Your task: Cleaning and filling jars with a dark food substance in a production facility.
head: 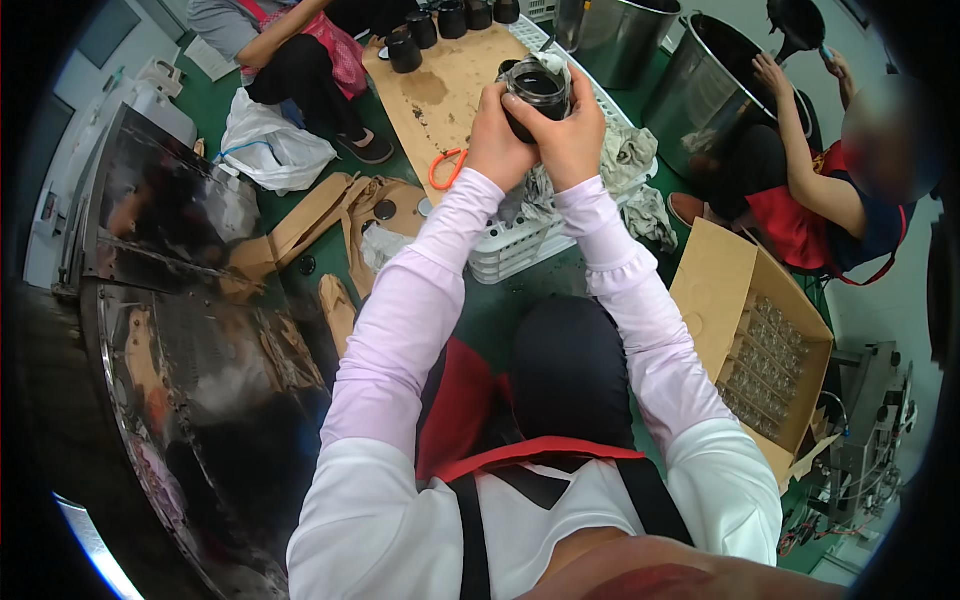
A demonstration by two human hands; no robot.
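Both my hands hold up one glass jar [538,88] filled with a dark substance, over a cardboard sheet [427,94] on a white plastic crate. My left hand [504,139] grips the jar's left side, its thumb and fingers wrapped round the glass. On the other side my right hand [570,127] clasps the jar, the thumb across its front. A whitish cloth [553,61] shows at the jar's far rim, by the right fingers. Dark-filled jars [405,51] stand along the sheet's far edge. An orange ring-shaped handle [448,169] lies left of my wrists.
Grey rags [628,154] lie on the crate's right side. Steel pots [701,90] stand beyond; a co-worker there holds a black ladle [796,30]. Another person sits at the upper left. An open carton [814,352] of glass jars is right, a dark metal vessel [217,375] left.
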